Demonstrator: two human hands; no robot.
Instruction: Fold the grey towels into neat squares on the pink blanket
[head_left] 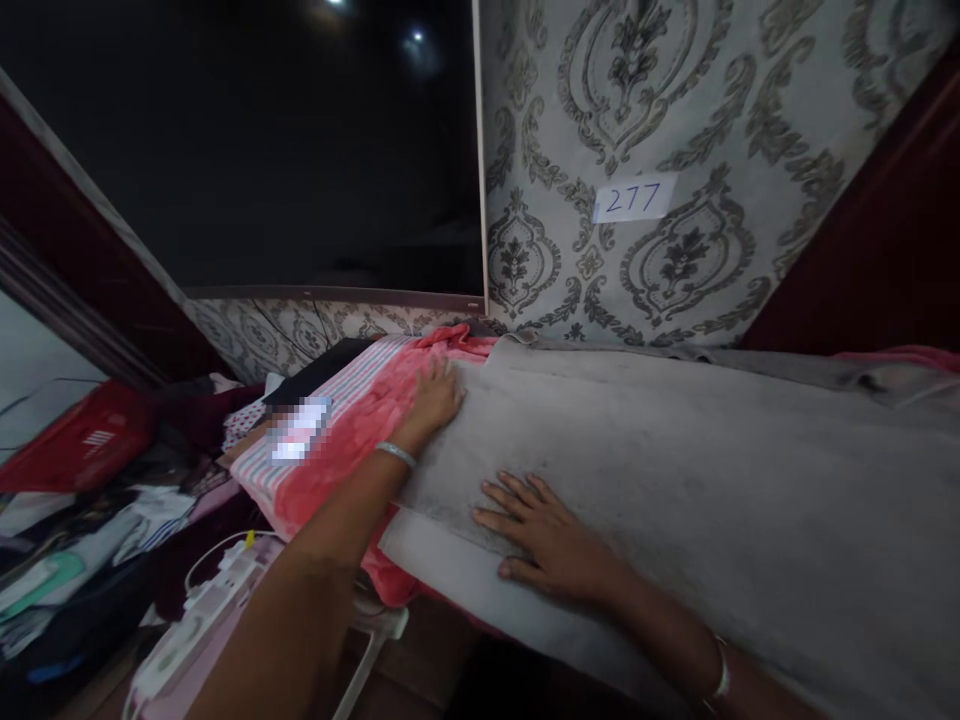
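Note:
A large piece of grey fabric point(675, 480) lies spread over a pink fleecy blanket point(326, 480) with a striped border. My left hand point(439, 395) rests at the fabric's far left corner, fingers stretched out. Lower down and to the right, my right hand point(536, 540) lies flat on the grey fabric with its fingers spread. Along the near edge a paler grey layer point(465, 580) shows under the upper one. The fabric looks mostly smooth, with folds along its back edge. I cannot tell what kind of garment or cloth it is.
A white power strip point(187, 625) sits at the near left. Heaped clothes point(150, 520) and a red bag point(82, 440) lie at the left. Above the blanket hangs a large dark screen point(300, 150). A white metal leg point(367, 650) stands below the blanket.

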